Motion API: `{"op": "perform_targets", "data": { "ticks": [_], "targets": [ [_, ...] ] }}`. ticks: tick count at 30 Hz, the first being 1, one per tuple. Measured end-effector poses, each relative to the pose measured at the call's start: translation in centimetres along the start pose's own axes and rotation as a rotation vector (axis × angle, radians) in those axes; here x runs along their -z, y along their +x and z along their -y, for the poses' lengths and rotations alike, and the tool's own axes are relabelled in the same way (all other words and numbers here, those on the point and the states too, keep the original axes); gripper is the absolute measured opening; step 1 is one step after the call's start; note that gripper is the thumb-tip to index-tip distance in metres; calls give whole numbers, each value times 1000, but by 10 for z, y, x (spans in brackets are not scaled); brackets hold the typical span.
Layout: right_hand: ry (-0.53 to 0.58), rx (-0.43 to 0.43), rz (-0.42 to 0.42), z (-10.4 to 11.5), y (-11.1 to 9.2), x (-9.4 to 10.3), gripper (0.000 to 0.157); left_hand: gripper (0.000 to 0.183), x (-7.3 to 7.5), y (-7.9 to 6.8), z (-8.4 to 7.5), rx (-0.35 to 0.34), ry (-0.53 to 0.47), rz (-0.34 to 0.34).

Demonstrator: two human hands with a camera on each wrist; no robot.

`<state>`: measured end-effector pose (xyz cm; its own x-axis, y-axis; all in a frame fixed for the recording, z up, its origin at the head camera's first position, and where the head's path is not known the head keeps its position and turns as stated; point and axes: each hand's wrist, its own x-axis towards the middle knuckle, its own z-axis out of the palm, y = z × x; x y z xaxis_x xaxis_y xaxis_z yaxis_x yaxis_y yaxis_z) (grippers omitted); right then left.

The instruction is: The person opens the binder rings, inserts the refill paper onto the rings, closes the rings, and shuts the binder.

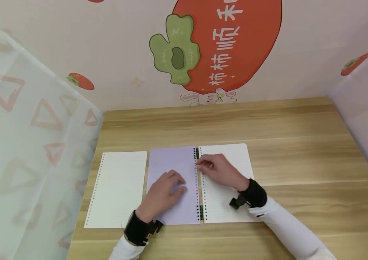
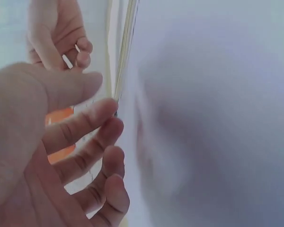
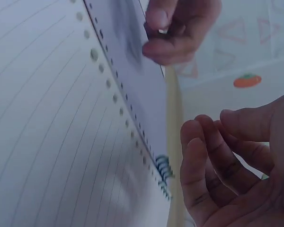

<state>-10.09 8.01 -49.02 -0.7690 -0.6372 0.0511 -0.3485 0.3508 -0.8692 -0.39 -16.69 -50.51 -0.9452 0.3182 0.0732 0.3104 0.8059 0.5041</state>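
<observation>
A binder notebook lies open on the table, with a purple sheet (image 1: pixel 171 159) on its left side and white lined, punched paper (image 1: pixel 226 213) on its right. Dark green binder rings (image 3: pixel 164 166) show at the spine. My left hand (image 1: pixel 164 195) hovers over the purple sheet, fingers loosely bent and holding nothing. By the upper spine is my right hand (image 1: pixel 219 169), its bent fingertips close to the row of holes. In the right wrist view the fingers (image 3: pixel 194 156) are loosely curled with the thumb near them, and nothing shows between them.
To the left of the notebook lies a white lined punched sheet (image 1: pixel 119 191), its holes along its left edge. The wooden table (image 1: pixel 314 162) reaches a printed wall (image 1: pixel 122 54) at the back. Hanging side panels (image 1: pixel 41 144) border the table.
</observation>
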Motion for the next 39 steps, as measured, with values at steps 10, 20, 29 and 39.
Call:
{"op": "perform_targets", "data": {
  "ticks": [10,20,29,39],
  "targets": [
    [-220,221,177,43,47,-72,26,20,45,-17,51,256,40,-185],
    [-528,478,455,66,56,-140,41,46,90,-57,102,640,101,-221],
    [-699,575,580,78,51,-165,45,68,96,-73,127,820,71,-181],
    [-748,571,548,81,49,-171,42,71,102,-76,132,863,-5,-208]
  ]
}}
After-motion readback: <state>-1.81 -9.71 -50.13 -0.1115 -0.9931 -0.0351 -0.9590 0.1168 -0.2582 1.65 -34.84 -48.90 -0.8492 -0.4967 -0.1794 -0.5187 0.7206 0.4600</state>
